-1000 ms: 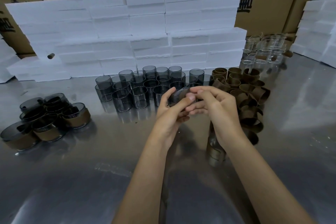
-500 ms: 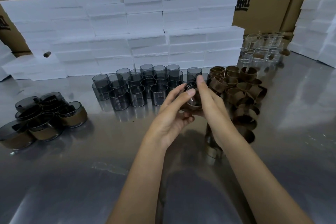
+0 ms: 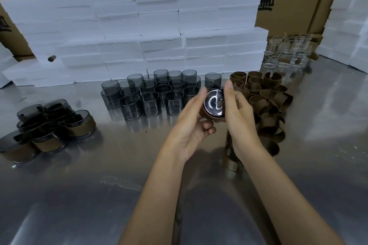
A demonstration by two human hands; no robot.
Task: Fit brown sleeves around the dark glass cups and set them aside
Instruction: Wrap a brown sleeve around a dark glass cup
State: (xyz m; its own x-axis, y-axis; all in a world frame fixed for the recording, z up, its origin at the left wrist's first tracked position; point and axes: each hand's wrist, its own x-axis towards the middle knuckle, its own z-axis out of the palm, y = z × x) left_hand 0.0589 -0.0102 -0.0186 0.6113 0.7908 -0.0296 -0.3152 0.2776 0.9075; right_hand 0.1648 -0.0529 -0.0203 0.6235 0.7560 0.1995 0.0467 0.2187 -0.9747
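Both forearms reach forward, wrists close together. The left hand (image 3: 191,121) and right hand (image 3: 240,117) face each other, fingers curled in a shared grip.

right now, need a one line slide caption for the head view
Both hands, left hand and right hand, hold a dark glass cup with a brown sleeve above the steel table.

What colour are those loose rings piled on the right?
Brown, like cardboard: the sleeves, seen in the head view.

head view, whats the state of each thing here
held cup: lifted off the table, brown sleeve around it
left hand: holds the cup
right hand: holds the cup
bare dark cups: upright, unsleeved
finished cups: sleeved, piled at left
loose sleeves: empty, heaped at right
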